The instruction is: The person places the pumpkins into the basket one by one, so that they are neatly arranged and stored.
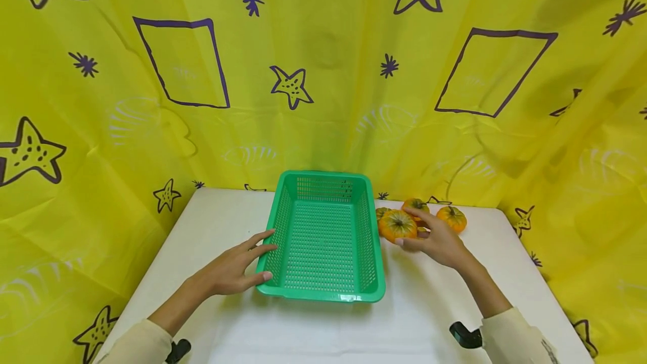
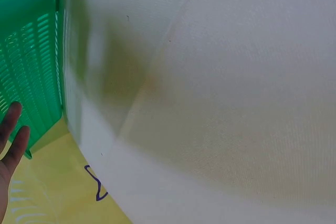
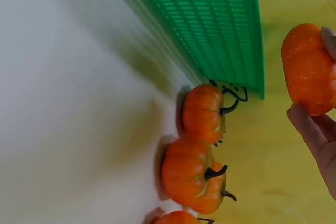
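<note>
A green perforated basket point(image 1: 323, 296) stands on the white table, nothing inside it. Straight, spread fingers of the left hand point(image 1: 235, 268) touch its left rim; in the left wrist view, fingertips point(image 2: 18, 135) lie against the basket's side point(image 2: 31, 66). To the right of the basket, the right hand point(image 1: 440, 240) holds an orange pumpkin point(image 1: 397, 226) between thumb and fingers. In the right wrist view that pumpkin point(image 3: 310, 72) is up off the table, beside the basket wall point(image 3: 210, 30), gripped by the right hand point(image 3: 320, 140).
Several other small pumpkins sit along the table's back edge: one point(image 1: 451, 218) at the right, one point(image 1: 415, 206) behind the hand, another point(image 1: 383, 213) partly hidden near the basket. A yellow patterned curtain point(image 1: 323, 128) rises behind and at both sides of the table point(image 1: 227, 212).
</note>
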`<act>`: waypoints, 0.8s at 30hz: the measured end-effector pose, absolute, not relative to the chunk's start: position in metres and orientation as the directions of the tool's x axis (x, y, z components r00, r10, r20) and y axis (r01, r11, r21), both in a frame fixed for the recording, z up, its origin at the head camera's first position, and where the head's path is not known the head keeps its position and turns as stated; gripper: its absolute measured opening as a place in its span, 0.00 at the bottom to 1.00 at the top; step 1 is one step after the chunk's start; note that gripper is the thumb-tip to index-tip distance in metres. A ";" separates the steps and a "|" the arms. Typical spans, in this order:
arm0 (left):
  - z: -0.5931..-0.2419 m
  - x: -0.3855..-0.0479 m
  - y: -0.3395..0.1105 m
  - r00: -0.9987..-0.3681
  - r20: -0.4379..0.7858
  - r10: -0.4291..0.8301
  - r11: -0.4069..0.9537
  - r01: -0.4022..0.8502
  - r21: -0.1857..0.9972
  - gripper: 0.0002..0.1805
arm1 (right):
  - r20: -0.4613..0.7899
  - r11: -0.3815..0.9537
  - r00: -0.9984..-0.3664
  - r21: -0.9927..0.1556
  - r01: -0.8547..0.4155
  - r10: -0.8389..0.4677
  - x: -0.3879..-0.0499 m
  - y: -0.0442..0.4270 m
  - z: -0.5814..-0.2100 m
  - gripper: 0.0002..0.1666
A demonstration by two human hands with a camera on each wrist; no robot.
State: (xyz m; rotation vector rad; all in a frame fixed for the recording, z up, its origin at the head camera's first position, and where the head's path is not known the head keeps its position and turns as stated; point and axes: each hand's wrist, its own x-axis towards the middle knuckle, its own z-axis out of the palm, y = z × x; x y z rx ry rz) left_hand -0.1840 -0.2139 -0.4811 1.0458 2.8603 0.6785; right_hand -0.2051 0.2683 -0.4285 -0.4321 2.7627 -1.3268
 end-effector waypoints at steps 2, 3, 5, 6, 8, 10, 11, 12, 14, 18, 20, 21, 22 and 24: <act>-0.481 -0.184 -0.214 -0.776 0.124 0.618 0.680 0.607 0.410 0.34 | 0.061 0.598 -0.961 -0.771 -0.218 -0.271 -0.207 0.265 -0.426 0.48; -0.481 -0.184 -0.213 -0.776 0.123 0.618 0.679 0.607 0.413 0.34 | 0.055 0.600 -0.961 -0.771 -0.213 -0.271 -0.207 0.263 -0.425 0.48; -0.480 -0.184 -0.213 -0.776 0.122 0.619 0.678 0.606 0.417 0.34 | 0.047 0.592 -0.959 -0.778 -0.210 -0.278 -0.209 0.260 -0.422 0.47; -0.480 -0.184 -0.213 -0.776 0.122 0.619 0.677 0.606 0.416 0.34 | 0.046 0.586 -0.959 -0.783 -0.209 -0.281 -0.210 0.258 -0.421 0.47; -0.480 -0.184 -0.213 -0.775 0.122 0.620 0.675 0.607 0.421 0.34 | 0.059 0.573 -0.955 -0.789 -0.222 -0.289 -0.213 0.254 -0.418 0.46; -0.480 -0.185 -0.213 -0.775 0.123 0.620 0.675 0.607 0.419 0.34 | 0.069 0.548 -0.953 -0.805 -0.228 -0.295 -0.217 0.250 -0.416 0.45; -0.480 -0.185 -0.213 -0.774 0.124 0.621 0.675 0.608 0.419 0.34 | 0.070 0.541 -0.953 -0.810 -0.227 -0.294 -0.218 0.248 -0.415 0.45; -0.480 -0.185 -0.213 -0.774 0.125 0.621 0.675 0.609 0.418 0.34 | 0.073 0.535 -0.953 -0.814 -0.227 -0.294 -0.220 0.246 -0.414 0.44; -0.480 -0.186 -0.213 -0.775 0.127 0.619 0.675 0.608 0.417 0.34 | 0.072 0.530 -0.954 -0.818 -0.223 -0.290 -0.224 0.241 -0.413 0.43; -0.479 -0.186 -0.213 -0.775 0.126 0.619 0.676 0.607 0.417 0.35 | 0.079 0.554 -0.952 -0.798 -0.239 -0.296 -0.232 0.232 -0.411 0.44; -0.479 -0.185 -0.213 -0.776 0.124 0.618 0.676 0.606 0.419 0.35 | 0.085 0.559 -0.947 -0.790 -0.254 -0.310 -0.236 0.228 -0.410 0.44; -0.480 -0.185 -0.213 -0.777 0.122 0.618 0.677 0.604 0.419 0.35 | 0.088 0.561 -0.943 -0.784 -0.264 -0.320 -0.237 0.225 -0.409 0.45; -0.480 -0.185 -0.213 -0.778 0.121 0.617 0.679 0.604 0.417 0.34 | 0.088 0.561 -0.941 -0.783 -0.269 -0.328 -0.239 0.224 -0.409 0.45; -0.480 -0.184 -0.213 -0.781 0.120 0.613 0.682 0.600 0.418 0.34 | 0.084 0.552 -0.937 -0.789 -0.270 -0.339 -0.243 0.219 -0.407 0.45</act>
